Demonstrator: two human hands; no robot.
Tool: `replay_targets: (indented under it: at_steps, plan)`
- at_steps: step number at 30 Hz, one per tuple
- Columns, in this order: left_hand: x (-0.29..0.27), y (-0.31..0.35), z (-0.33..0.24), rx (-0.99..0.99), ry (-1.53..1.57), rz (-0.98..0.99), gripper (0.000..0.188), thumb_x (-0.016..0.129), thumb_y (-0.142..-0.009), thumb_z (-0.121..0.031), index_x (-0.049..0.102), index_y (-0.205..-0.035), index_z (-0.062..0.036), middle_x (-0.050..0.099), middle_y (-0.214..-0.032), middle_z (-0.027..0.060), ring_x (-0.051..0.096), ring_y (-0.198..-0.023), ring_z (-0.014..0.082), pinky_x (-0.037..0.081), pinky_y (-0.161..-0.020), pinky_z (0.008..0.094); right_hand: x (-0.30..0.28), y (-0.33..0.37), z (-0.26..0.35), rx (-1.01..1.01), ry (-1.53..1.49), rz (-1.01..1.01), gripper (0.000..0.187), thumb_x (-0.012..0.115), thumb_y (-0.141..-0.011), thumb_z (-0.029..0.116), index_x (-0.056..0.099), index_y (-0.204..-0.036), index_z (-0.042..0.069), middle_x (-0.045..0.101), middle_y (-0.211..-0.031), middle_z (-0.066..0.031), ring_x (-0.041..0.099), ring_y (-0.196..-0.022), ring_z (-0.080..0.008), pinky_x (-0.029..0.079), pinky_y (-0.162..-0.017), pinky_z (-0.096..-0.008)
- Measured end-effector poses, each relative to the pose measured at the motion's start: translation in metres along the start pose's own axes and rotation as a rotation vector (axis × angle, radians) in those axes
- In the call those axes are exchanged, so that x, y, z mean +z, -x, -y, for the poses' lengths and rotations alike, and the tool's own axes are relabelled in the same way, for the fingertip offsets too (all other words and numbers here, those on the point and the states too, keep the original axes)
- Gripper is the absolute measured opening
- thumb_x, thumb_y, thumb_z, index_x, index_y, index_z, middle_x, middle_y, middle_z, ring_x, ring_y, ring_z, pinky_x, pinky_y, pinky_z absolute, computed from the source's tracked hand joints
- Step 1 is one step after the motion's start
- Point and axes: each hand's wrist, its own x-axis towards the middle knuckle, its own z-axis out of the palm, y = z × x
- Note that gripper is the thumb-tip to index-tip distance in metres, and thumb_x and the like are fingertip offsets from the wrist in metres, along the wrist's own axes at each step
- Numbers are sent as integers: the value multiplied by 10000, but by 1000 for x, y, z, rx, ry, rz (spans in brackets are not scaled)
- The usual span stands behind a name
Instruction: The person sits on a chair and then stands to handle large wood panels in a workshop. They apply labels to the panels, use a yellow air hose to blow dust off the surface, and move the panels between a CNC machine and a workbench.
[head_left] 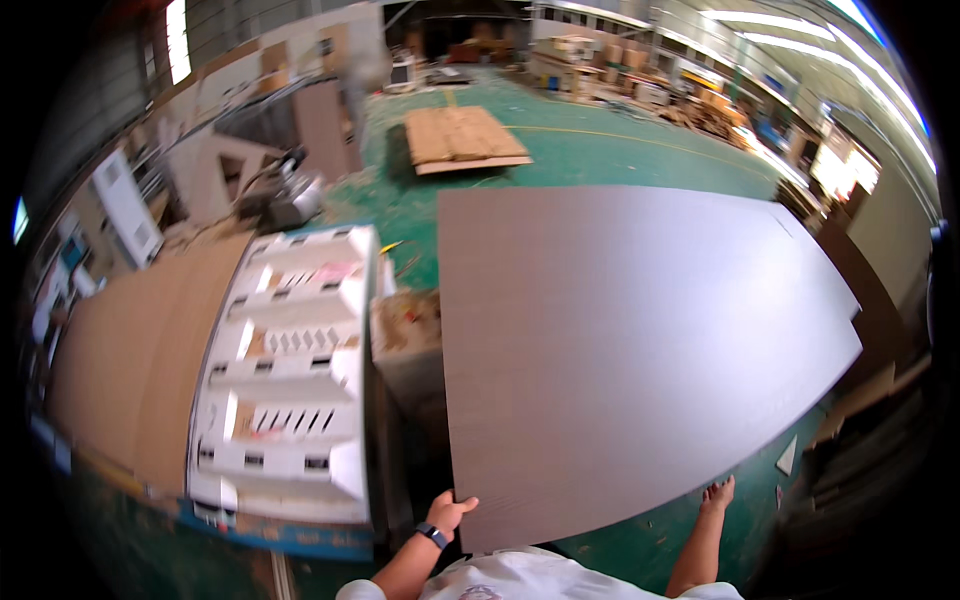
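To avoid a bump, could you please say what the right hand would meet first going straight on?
Probably the near edge of the large grey panel, just ahead of the right hand; whether they already touch is unclear.

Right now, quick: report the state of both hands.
Left hand: closed on the grey panel near its near-left corner, thumb on top.
Right hand: at the panel's near edge; whether it grips cannot be told.

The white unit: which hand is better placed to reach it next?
Left, probably. The left hand is nearer the white unit, though it holds the grey panel by a corner, so would need to release it. The right hand is farther right, by the panel's near edge.
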Motion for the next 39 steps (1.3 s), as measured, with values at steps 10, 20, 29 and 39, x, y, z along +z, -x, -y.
replay_targets:
  at_steps: [10, 20, 29, 39]
  plan:
    - [-188, 278, 117, -88, 31, -329, 283, 701, -859, -286, 601, -956, -39, 643, -881, 43, 608, -753, 126, 493, -650, 280, -125, 154, -105, 28, 48, 291, 604, 446, -967, 468, 436, -1365, 14, 473, -1378, -127, 483, -1205, -305, 377, -1043, -455]
    - [-342, 419, 187, 220, 379, -657, 205, 678, -872, -187, 649, -992, -24, 621, -873, -13, 551, -833, 92, 434, -772, 248, -221, 345, -205, 207, 102, 472, 597, 331, -981, 517, 418, -1396, 97, 447, -1412, -95, 467, -1253, -293, 406, -1030, -449]
    - [-529, 442, 140, 190, 384, -973, 247, 701, -821, -125, 620, -1039, -42, 631, -950, 50, 568, -830, 166, 469, -727, 323, -236, 510, -312, 341, 275, 417, 549, 336, -962, 563, 482, -1321, 175, 517, -1330, -30, 538, -1151, -247, 497, -890, -415]
    - [-698, 414, 49, 121, 379, -1108, 273, 684, -816, -67, 434, -927, -90, 453, -871, 31, 427, -799, 177, 414, -760, 358, -212, 688, -406, 447, 262, 328, 552, 325, -952, 595, 503, -1287, 196, 570, -1255, -7, 581, -1077, -240, 531, -821, -416]
